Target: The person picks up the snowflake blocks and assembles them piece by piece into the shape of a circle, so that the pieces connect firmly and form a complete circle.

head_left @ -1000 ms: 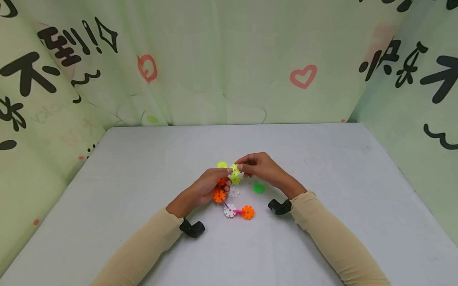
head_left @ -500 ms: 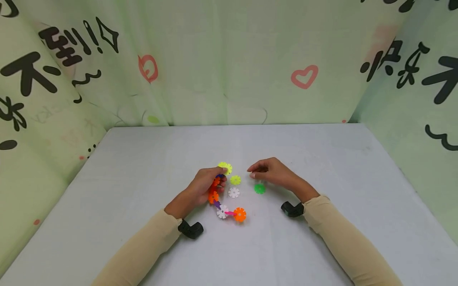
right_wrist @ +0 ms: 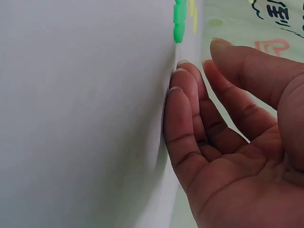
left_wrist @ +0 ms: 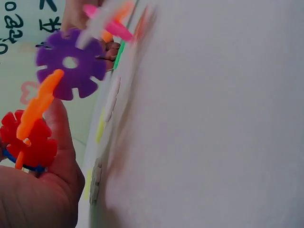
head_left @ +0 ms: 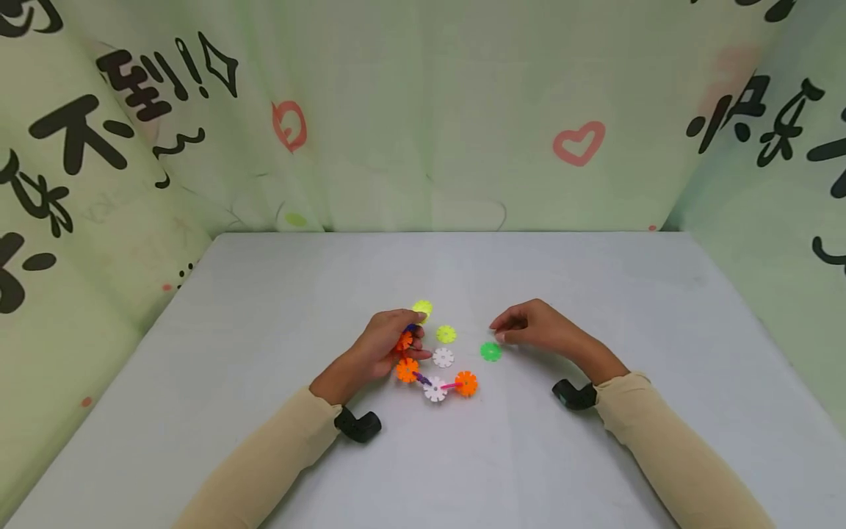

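Note:
In the head view my left hand (head_left: 383,345) grips a chain of slotted-together notched plastic discs. A yellow disc (head_left: 423,307) sits at its upper end by the thumb. Below the hand trail an orange disc (head_left: 407,370), a white disc (head_left: 435,389) and another orange disc (head_left: 465,383). The left wrist view shows a purple disc (left_wrist: 90,66) and a red disc (left_wrist: 40,147) of the chain close up. My right hand (head_left: 545,330) holds nothing, its fingers loosely bent beside a loose green disc (head_left: 490,352); in the right wrist view its lower fingertips are right at the tabletop.
Between the hands lie a loose yellow-green disc (head_left: 446,334) and a loose white disc (head_left: 443,358). The white-covered table (head_left: 317,279) ends at a printed curtain (head_left: 423,147) at the back and sides.
My right hand has let go of the yellow disc at the chain's end and moved right, to beside the green disc. The left hand has kept hold of the chain, whose lower end has swung.

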Demonstrator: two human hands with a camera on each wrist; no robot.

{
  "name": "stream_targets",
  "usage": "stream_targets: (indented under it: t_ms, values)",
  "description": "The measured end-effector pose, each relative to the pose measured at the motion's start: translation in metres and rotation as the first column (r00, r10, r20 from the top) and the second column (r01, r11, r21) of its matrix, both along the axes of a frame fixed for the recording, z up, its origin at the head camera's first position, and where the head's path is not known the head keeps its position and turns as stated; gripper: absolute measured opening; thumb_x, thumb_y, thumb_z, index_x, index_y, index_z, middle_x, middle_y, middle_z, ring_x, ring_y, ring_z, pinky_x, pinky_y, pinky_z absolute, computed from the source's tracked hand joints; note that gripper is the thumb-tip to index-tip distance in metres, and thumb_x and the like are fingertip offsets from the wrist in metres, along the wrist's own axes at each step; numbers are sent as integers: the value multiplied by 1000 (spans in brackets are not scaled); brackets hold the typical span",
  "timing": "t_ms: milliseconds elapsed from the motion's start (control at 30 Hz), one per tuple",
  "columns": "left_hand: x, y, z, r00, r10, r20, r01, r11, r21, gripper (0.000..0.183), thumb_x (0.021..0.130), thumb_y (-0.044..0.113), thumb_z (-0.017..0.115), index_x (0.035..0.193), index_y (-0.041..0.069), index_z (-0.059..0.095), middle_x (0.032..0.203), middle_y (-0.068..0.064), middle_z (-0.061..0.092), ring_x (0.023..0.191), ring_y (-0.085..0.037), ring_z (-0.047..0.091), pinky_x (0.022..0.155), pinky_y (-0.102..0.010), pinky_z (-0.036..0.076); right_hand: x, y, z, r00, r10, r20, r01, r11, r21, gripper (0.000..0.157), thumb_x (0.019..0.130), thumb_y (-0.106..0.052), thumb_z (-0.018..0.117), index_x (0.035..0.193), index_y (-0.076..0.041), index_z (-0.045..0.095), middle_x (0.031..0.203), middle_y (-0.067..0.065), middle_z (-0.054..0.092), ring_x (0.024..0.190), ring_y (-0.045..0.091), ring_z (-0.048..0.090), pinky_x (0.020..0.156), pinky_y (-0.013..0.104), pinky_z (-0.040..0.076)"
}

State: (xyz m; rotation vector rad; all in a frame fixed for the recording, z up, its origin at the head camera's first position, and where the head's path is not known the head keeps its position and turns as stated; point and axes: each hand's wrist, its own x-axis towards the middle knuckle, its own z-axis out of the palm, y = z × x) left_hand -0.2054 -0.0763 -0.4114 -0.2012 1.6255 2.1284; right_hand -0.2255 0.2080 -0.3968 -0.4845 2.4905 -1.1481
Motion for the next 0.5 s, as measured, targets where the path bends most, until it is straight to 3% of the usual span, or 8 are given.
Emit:
stream_targets:
  t_ms: [200,500]
  values:
    - [0,-1,1,999,-4,50,5,1000,-7,22,97,20,55,108,2,51,76,-5,54,52,-12,43,50,-19,45,3,-4,-1,998,54,11,-54,997,-57,23,88,-3,67,110,2,69,100,6,70,93,21,64,82,31,50]
    - [0,-1,1,994,-93,61,94,996,-9,34,102,34,50,118,4,48,72,-1,51,48,-10,39,44,-17,37,9,-9,-1,996,93,3,-92,994,-50,26,86,-3,71,111,1,69,102,7,68,88,19,59,79,28,50]
